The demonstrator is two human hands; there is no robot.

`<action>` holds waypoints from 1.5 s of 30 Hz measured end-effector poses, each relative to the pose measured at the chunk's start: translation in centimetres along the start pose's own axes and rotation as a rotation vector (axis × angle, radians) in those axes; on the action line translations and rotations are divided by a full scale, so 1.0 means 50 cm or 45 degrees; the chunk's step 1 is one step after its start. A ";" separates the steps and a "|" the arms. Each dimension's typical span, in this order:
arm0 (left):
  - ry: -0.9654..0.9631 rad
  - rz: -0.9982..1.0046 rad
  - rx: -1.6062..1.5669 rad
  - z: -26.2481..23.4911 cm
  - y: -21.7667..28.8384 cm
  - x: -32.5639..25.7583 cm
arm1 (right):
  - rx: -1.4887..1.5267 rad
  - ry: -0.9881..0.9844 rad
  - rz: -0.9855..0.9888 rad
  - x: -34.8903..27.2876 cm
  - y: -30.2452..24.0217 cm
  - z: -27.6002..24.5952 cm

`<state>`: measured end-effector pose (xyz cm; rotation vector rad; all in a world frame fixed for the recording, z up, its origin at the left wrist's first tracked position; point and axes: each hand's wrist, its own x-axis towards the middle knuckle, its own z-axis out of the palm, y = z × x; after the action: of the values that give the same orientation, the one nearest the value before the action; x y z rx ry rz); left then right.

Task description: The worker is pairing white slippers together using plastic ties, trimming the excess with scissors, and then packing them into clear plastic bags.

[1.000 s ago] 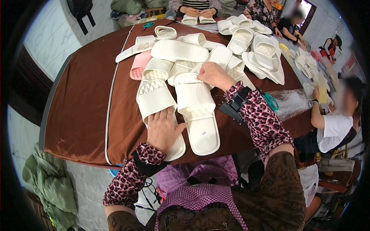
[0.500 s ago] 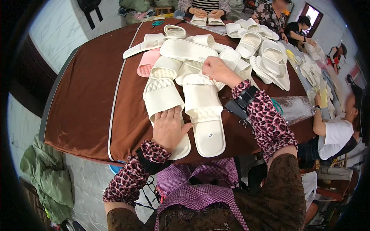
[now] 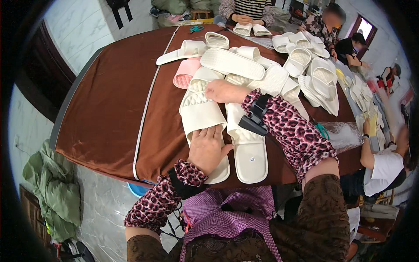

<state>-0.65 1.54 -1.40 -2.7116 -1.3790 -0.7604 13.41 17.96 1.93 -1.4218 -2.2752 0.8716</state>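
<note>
Two white open-toed slippers lie side by side before me, toes pointing away: the left slipper (image 3: 201,118) and the right slipper (image 3: 252,161). My left hand (image 3: 206,150) lies flat on the left slipper, its fingers stretched out and their tips under the strap, thumb out to the side. At that slipper's toe end, above the quilted footbed, my right hand (image 3: 222,91) is closed with fingers bent together. Whatever it may hold is hidden. My right forearm crosses over the right slipper and covers its toe part. A black device is strapped to the right wrist.
Beyond my hands are a pink slipper (image 3: 187,72), an overturned white slipper (image 3: 232,63) and several more white ones. Green-handled scissors (image 3: 196,29) lie at the far edge of the brown-covered table (image 3: 104,113). A clear plastic bag (image 3: 342,136) is at right. Other people work around.
My right hand has moved left, from the toe of the right slipper to the toe of the left one. My left hand stays in the left slipper. The whole view has shifted slightly.
</note>
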 end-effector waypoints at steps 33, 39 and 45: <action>-0.155 -0.369 -1.534 -0.027 -0.019 0.211 | 1.123 0.567 -0.248 -0.242 -0.006 -0.028; -0.086 -0.507 -1.896 0.005 -0.048 0.217 | 1.425 0.524 -0.324 -0.253 0.006 -0.012; -0.118 -0.573 -2.137 -0.011 -0.040 0.199 | 1.352 0.551 -0.279 -0.261 0.000 -0.017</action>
<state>2.51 10.21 2.85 -3.1801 -1.8177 -2.9394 19.79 6.59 3.22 -0.7380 -1.2414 1.2533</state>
